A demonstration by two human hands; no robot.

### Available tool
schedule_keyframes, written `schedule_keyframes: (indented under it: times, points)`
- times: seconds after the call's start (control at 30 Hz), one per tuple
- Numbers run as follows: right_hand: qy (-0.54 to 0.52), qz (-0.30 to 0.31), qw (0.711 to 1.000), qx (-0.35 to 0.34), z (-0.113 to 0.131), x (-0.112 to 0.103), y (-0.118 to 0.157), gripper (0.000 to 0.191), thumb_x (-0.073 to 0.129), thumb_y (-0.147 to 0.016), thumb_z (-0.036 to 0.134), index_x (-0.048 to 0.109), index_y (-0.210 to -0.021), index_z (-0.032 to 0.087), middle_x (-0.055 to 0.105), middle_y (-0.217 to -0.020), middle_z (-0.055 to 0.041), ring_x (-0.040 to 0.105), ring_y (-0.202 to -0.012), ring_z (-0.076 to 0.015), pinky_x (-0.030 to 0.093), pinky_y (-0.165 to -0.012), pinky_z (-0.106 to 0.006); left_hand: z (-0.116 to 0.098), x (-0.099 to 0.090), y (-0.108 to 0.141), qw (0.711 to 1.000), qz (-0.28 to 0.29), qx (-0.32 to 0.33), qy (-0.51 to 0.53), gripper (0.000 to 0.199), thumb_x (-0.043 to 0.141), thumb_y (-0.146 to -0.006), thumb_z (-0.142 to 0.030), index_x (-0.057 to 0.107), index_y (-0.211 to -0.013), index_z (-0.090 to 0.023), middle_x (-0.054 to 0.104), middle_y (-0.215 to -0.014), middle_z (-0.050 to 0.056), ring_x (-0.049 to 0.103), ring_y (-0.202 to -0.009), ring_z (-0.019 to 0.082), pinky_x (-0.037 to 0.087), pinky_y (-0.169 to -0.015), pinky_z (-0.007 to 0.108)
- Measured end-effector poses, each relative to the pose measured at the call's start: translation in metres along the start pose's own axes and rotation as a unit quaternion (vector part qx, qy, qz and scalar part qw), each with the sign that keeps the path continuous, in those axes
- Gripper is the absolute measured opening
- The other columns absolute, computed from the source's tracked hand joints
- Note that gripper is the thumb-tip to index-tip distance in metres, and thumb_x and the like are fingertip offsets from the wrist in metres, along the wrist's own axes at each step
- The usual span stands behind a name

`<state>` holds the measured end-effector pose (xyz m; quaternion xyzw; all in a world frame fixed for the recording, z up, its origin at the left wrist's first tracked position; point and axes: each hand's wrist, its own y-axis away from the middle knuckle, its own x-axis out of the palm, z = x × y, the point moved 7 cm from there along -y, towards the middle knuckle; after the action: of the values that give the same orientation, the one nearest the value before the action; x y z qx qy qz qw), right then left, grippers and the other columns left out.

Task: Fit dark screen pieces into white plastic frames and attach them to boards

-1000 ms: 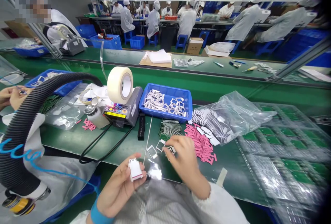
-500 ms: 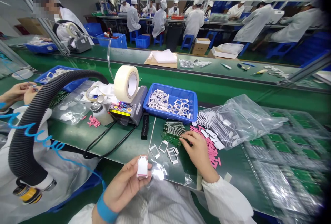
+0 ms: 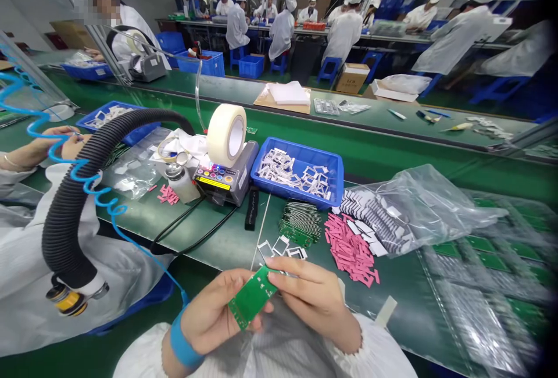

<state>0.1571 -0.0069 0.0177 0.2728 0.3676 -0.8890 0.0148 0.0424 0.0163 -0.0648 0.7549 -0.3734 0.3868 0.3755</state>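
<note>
A green circuit board [image 3: 253, 298] is held between my two hands near the front edge of the bench. My left hand [image 3: 218, 308] grips its lower left side, with a blue band on the wrist. The fingers of my right hand [image 3: 309, 293] pinch its upper right end. The small white part seen earlier in the left hand is hidden. Just beyond the hands lie white frames [image 3: 281, 245], partly covered by my right hand. A stack of green boards [image 3: 300, 224] sits behind them, beside a heap of pink strips [image 3: 351, 250].
A blue tray [image 3: 299, 171] holds white frames. Left of it stands a tape roll [image 3: 226, 135] on a grey machine [image 3: 231, 177]. A black hose [image 3: 65, 221] arches at the left near a person's hands. Bagged white pieces and clear trays [image 3: 483, 302] lie right.
My right hand has come back from the board stack to my left hand, bringing a green board. The view has shifted slightly, and the pink strips are now uncovered.
</note>
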Motion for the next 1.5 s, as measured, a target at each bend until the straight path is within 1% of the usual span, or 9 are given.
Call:
schedule_keyframes:
  times: [0.2,0.33,0.47,0.63,0.77,0.93,1.1,1.33,1.5]
  points:
    - [-0.034,-0.021,0.999,0.008,-0.005,0.002,-0.005,0.043,0.052,-0.081,0.000,0.060,-0.118,0.022,0.066,-0.114,-0.0085,0.065,-0.100,-0.0125,0.056,-0.081,-0.022,-0.003,0.000,0.003,1.000,0.000,0.010,0.018,0.030,0.068,-0.075,-0.040,0.072,-0.085,-0.012,0.075,-0.073,0.011,0.066,-0.054,0.013,0.053,-0.057,0.023]
    - [-0.038,-0.020,0.999,-0.004,-0.002,0.003,-0.005,0.039,0.055,-0.083,0.004,0.060,-0.119,0.020,0.066,-0.115,-0.0103,0.065,-0.100,-0.0139,0.056,-0.081,-0.023,-0.004,-0.001,0.004,1.000,-0.005,0.013,0.011,0.031,0.067,-0.077,-0.041,0.071,-0.087,-0.012,0.074,-0.073,0.011,0.066,-0.054,0.012,0.053,-0.059,0.023]
    - [-0.036,-0.019,0.999,-0.009,0.005,-0.003,-0.002,0.042,0.054,-0.088,0.009,0.056,-0.125,0.026,0.066,-0.115,-0.0086,0.065,-0.100,-0.0160,0.058,-0.080,-0.027,-0.002,-0.001,0.006,1.000,0.001,-0.006,-0.004,0.029,0.068,-0.075,-0.041,0.071,-0.084,-0.013,0.073,-0.069,0.009,0.064,-0.051,0.013,0.052,-0.055,0.024]
    - [-0.087,-0.082,0.993,0.013,0.006,-0.017,-0.008,0.034,0.056,-0.088,0.015,0.061,-0.118,0.030,0.070,-0.104,-0.0053,0.068,-0.087,-0.0147,0.058,-0.070,-0.026,0.002,-0.008,0.005,0.998,-0.047,-0.022,-0.028,0.025,0.073,-0.071,-0.037,0.071,-0.079,-0.013,0.069,-0.061,0.006,0.062,-0.051,0.014,0.049,-0.052,0.023]
    - [-0.144,-0.020,0.984,0.098,-0.010,-0.006,-0.018,0.016,0.056,-0.089,0.028,0.069,-0.098,0.023,0.069,-0.069,0.0002,0.063,-0.059,-0.0096,0.050,-0.054,-0.019,0.000,-0.009,0.005,0.998,-0.047,-0.009,-0.043,0.023,0.070,-0.073,-0.035,0.071,-0.081,-0.013,0.072,-0.068,0.009,0.062,-0.050,0.013,0.051,-0.055,0.026]
    - [-0.114,0.060,0.965,0.228,-0.028,0.010,-0.016,0.018,0.055,-0.088,0.032,0.068,-0.085,0.019,0.069,-0.071,-0.0003,0.062,-0.059,-0.0107,0.047,-0.052,-0.020,-0.003,-0.008,0.007,0.997,-0.058,-0.015,-0.056,0.014,0.067,-0.076,-0.027,0.071,-0.075,-0.013,0.074,-0.069,0.010,0.064,-0.052,0.014,0.050,-0.056,0.024]
    - [-0.134,0.080,0.963,0.220,-0.029,0.011,-0.019,0.014,0.058,-0.086,0.027,0.068,-0.081,0.019,0.070,-0.069,0.0003,0.062,-0.059,-0.0099,0.047,-0.055,-0.020,-0.005,-0.008,0.006,0.997,-0.065,-0.006,-0.045,0.030,0.070,-0.072,-0.041,0.072,-0.075,-0.012,0.072,-0.064,0.010,0.060,-0.047,0.012,0.050,-0.053,0.024]
    - [-0.148,0.114,0.961,0.204,-0.028,0.015,-0.023,0.013,0.061,-0.085,0.025,0.070,-0.083,0.016,0.068,-0.068,-0.0010,0.061,-0.059,-0.0099,0.046,-0.055,-0.020,-0.004,-0.013,0.006,0.998,-0.052,-0.007,-0.037,0.026,0.072,-0.071,-0.039,0.070,-0.075,-0.013,0.071,-0.064,0.007,0.064,-0.053,0.015,0.050,-0.051,0.024]
    - [-0.115,0.150,0.966,0.174,-0.028,0.018,-0.029,0.013,0.058,-0.088,0.021,0.071,-0.087,0.019,0.069,-0.073,0.0003,0.062,-0.066,-0.0096,0.048,-0.062,-0.020,0.003,-0.014,0.005,0.999,-0.014,-0.034,-0.021,0.024,0.069,-0.075,-0.039,0.064,-0.083,-0.016,0.074,-0.075,0.009,0.070,-0.064,0.019,0.053,-0.059,0.026]
